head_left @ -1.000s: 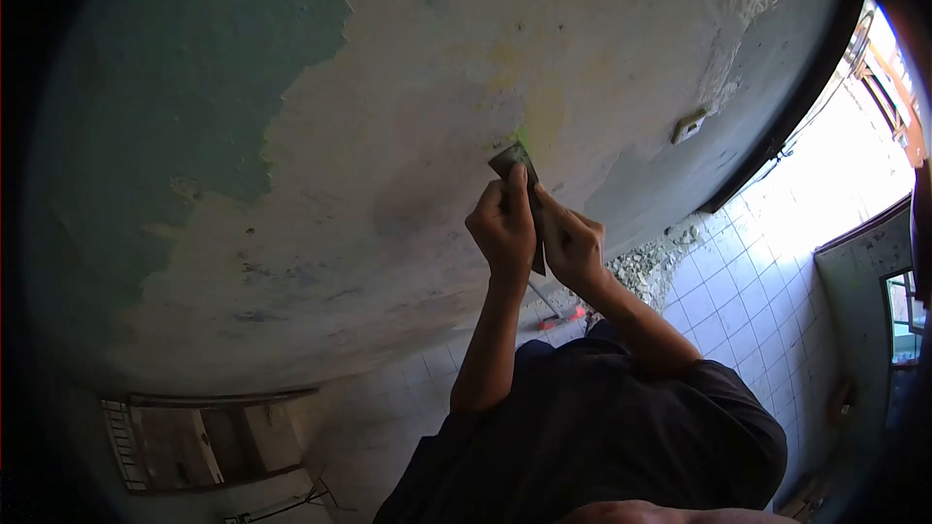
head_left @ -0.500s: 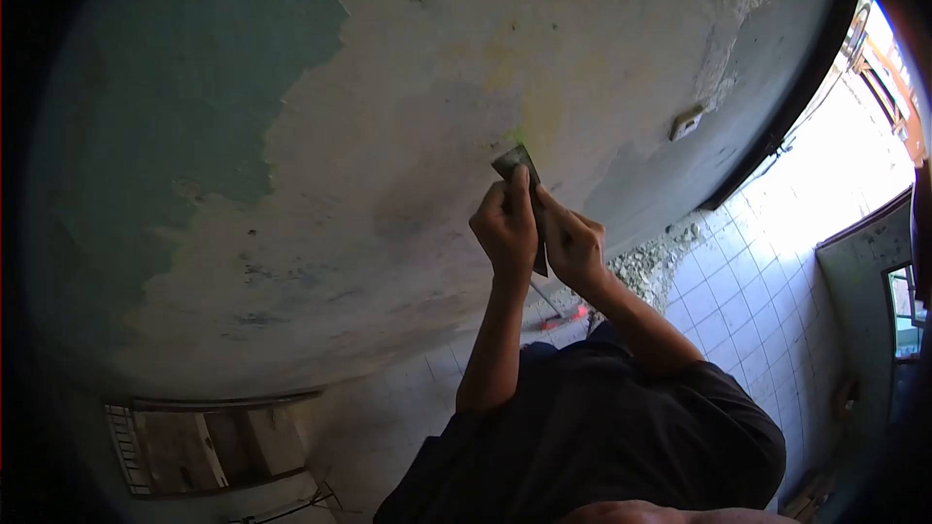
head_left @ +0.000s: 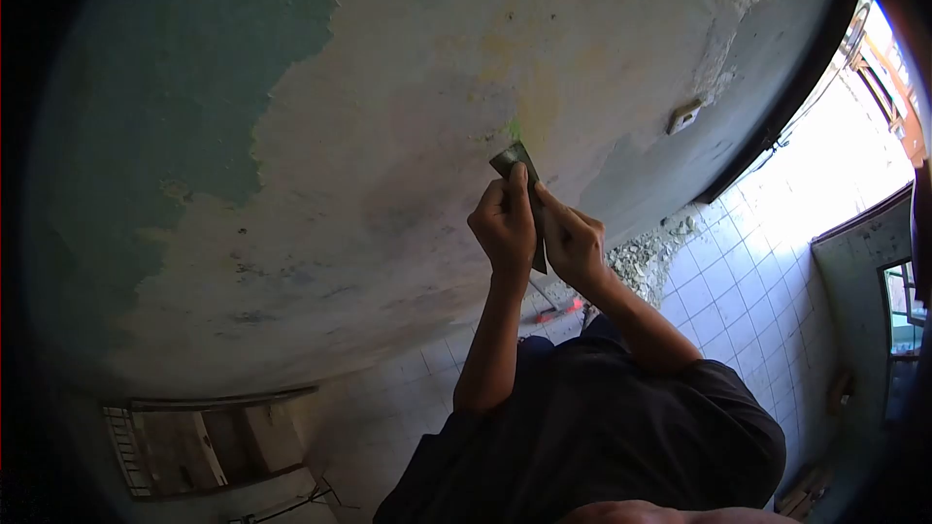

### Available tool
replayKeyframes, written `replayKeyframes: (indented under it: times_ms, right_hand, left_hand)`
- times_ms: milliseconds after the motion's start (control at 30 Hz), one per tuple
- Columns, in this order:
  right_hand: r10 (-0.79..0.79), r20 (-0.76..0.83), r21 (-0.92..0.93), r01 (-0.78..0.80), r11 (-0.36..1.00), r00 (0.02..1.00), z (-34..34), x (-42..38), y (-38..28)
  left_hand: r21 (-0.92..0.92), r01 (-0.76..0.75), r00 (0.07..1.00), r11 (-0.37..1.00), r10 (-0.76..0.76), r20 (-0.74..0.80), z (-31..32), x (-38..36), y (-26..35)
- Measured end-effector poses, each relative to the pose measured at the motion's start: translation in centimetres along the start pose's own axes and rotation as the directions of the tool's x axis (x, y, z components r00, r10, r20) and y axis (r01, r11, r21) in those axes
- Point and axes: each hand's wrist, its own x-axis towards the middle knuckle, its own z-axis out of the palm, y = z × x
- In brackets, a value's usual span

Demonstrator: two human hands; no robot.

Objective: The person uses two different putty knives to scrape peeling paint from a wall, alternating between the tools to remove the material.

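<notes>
Both my hands grip one flat, dark metal scraper (head_left: 512, 157) in front of the wall. My left hand (head_left: 504, 225) is closed round its left side, thumb pressed along the blade face. On the other side my right hand (head_left: 575, 241) is closed on it, with fingers against the right edge. The scraper's upper edge lies just below a small bright green paint spot (head_left: 515, 125) on the wall (head_left: 398, 116). Its pointed lower end shows between my wrists.
Green paint (head_left: 184, 68) covers the wall's left part. A wall switch (head_left: 684, 116) sits to the right, near the bright doorway (head_left: 815, 155). Plaster debris (head_left: 646, 267) lies along the wall's foot on the tiled floor (head_left: 718, 281), near a red-headed tool (head_left: 559, 311).
The scraper has slid slightly down the wall, away from the green spot, which now shows more fully. Both hands keep their grip, and the view has shifted a little.
</notes>
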Motion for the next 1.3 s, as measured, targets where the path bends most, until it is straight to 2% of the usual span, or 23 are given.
replayKeyframes:
  times_ms: [67, 133, 233, 267, 300, 367, 400, 533, 633, 700, 767, 833, 900, 933, 1000, 1133, 1167, 1233, 1300]
  right_hand:
    - [-0.007, -0.01, -0.006, 0.007, 1.0, 1.0, 0.2, 0.0, 0.0]
    - [-0.001, 0.02, -0.015, 0.001, 1.0, 1.0, 0.0, 0.8, 0.3]
    - [-0.022, 0.007, -0.011, 0.022, 1.0, 1.0, -0.4, 3.4, -1.9]
    - [-0.039, -0.007, 0.008, 0.039, 0.999, 0.999, -0.4, 2.7, -1.6]
    - [-0.144, -0.084, 0.033, 0.147, 0.989, 0.986, 0.3, 1.8, -0.2]
    - [-0.056, 0.017, -0.001, 0.056, 0.998, 0.998, -0.6, 0.1, 0.6]
    - [-0.062, 0.013, -0.002, 0.063, 0.998, 0.998, -0.4, 0.4, 0.9]
    - [-0.022, -0.005, -0.026, 0.022, 0.999, 1.0, 0.2, -0.3, 1.1]
    - [-0.039, -0.01, -0.037, 0.039, 0.999, 0.999, 0.0, -0.4, 1.2]
    - [-0.037, 0.006, -0.037, 0.037, 0.999, 0.999, 0.0, 0.5, 0.5]
    - [-0.028, 0.017, -0.056, 0.029, 0.998, 0.999, -0.6, 1.1, -0.3]
    - [-0.115, -0.027, -0.06, 0.113, 0.992, 0.993, -0.5, 0.6, 0.6]
    - [-0.071, 0.027, -0.054, 0.073, 0.996, 0.997, -0.8, 0.2, 0.6]
    - [-0.066, -0.004, -0.005, 0.066, 0.998, 0.998, -0.5, -0.1, 0.8]
    - [-0.046, 0.016, -0.041, 0.047, 0.998, 0.999, -0.7, -0.5, 1.0]
    - [-0.089, 0.045, -0.104, 0.094, 0.99, 0.995, -0.9, 0.0, 1.3]
    - [-0.084, 0.047, -0.104, 0.088, 0.991, 0.995, -0.7, 0.0, 1.2]
    - [-0.104, 0.012, -0.055, 0.104, 0.993, 0.995, -0.6, 0.2, 1.3]
    - [-0.094, 0.005, -0.036, 0.094, 0.995, 0.996, -0.2, 0.0, 1.5]
  left_hand:
    - [-0.067, 0.01, 1.0, 0.998, -0.01, 0.0, -0.1, 0.0, -0.2]
    - [-0.111, -0.093, 0.995, 0.99, 0.087, -0.05, 0.8, 0.6, -1.1]
    - [-0.047, -0.051, 0.999, 0.998, 0.05, -0.016, -0.2, 2.9, 2.8]
    - [0.026, -0.063, 0.998, 0.998, 0.063, 0.001, -0.5, 2.5, 2.3]
    - [0.009, -0.092, 0.996, 0.996, 0.092, -0.009, 0.0, 2.1, 1.2]
    - [-0.025, -0.071, 0.997, 0.997, 0.071, -0.014, 0.4, -0.2, -0.4]
    - [-0.095, -0.01, 1.0, 0.995, 0.009, -0.008, 0.7, -0.5, -0.5]
    - [-0.011, 0.087, 0.995, 0.996, -0.086, 0.056, 0.0, -0.2, -0.7]
    - [-0.013, 0.025, 0.999, 1.0, -0.025, 0.042, 0.5, 0.1, -0.9]
    - [0.009, -0.072, 0.997, 0.997, 0.072, -0.007, 0.5, 0.4, -0.7]
    - [0.003, -0.021, 1.0, 1.0, 0.021, 0.0, -0.1, -0.6, -0.2]
    - [-0.035, -0.039, 0.999, 0.999, 0.039, -0.007, 0.4, 0.5, 0.2]
    - [0.051, 0.014, 1.0, 0.999, -0.014, 0.01, 0.2, -0.3, -0.2]
    - [0.052, 0.022, 1.0, 0.998, -0.023, 0.018, 0.5, -0.6, -0.7]
    - [-0.064, 0.024, 1.0, 0.998, -0.025, -0.014, 0.5, -0.6, -0.1]
    - [-0.071, -0.035, 0.998, 0.997, 0.031, -0.046, 0.9, -0.3, -1.0]
    - [-0.063, -0.008, 0.999, 0.998, 0.006, -0.035, 0.8, -0.2, -1.2]
    - [-0.06, 0.034, 0.999, 0.998, -0.035, -0.021, 1.0, -0.7, -1.4]
    - [-0.073, 0.005, 0.999, 0.997, -0.007, -0.035, 0.9, -0.5, -0.8]
